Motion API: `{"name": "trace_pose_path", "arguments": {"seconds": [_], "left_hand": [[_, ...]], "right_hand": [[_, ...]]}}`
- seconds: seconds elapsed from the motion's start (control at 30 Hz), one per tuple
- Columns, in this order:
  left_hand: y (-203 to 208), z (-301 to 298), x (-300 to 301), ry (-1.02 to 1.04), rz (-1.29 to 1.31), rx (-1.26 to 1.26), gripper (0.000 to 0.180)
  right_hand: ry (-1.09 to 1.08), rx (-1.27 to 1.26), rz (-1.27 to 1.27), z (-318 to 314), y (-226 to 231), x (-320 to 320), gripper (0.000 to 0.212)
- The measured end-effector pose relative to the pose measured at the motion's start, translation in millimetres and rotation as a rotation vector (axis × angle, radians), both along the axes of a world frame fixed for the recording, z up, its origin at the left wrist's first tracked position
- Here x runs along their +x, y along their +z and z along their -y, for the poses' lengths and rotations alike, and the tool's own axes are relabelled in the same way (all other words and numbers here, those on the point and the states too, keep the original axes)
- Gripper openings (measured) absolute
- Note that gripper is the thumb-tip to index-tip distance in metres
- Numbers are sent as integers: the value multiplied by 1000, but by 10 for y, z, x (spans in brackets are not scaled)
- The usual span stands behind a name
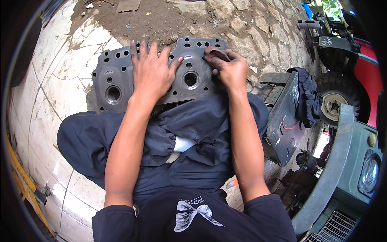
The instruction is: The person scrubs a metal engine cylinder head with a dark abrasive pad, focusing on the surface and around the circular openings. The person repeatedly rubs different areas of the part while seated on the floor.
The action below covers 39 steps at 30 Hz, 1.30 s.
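Grey metal plate (176,83) just beyond the legs (197,117) is touched by the left hand's (153,74) spread fingers, while the brown sheet (217,54) pinched in the right hand (234,70) could be torn by hole edges (189,65).

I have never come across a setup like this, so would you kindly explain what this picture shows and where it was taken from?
There is no robot here, only a person's two bare hands. The picture comes from a wide fisheye camera on the person's head, looking down, so straight edges bend near the rim. In front of the bent legs lies a dark metal part with many round holes. The left hand is spread on it; the right hand pinches a curved brown piece, perhaps abrasive paper, at the part's right side. Pale tiles show at left, a green vehicle front at lower right.
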<state>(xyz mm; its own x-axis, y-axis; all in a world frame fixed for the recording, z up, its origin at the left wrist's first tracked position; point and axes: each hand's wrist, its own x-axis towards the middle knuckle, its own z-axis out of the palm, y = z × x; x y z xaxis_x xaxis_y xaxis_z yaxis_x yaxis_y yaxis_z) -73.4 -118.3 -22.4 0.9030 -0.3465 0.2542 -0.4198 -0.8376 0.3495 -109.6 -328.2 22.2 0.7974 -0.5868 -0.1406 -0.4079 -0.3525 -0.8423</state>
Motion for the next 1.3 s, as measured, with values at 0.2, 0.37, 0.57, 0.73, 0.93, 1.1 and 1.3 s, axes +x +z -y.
{"name": "trace_pose_path", "arguments": {"seconds": [0.2,0.37,0.57,0.73,0.93,1.1,1.3], "left_hand": [[-41,2,4,-13,51,-54,53],[1,10,3,10,-27,12,53],[-42,21,12,-11,25,-49,55],[-31,32,9,-10,16,-35,54],[-46,19,4,0,28,-34,54],[41,6,0,5,-24,23,52],[34,7,-1,2,-22,21,51]], "right_hand": [[-24,40,60,91,-5,-17,16],[57,-23,-93,-17,39,-27,22],[-49,-14,48,172,-29,45,30],[-50,-73,87,248,-44,65,41],[-73,12,145,210,-26,95,31],[-4,-66,16,112,109,70,21],[-16,42,59,148,51,77,21]]}}
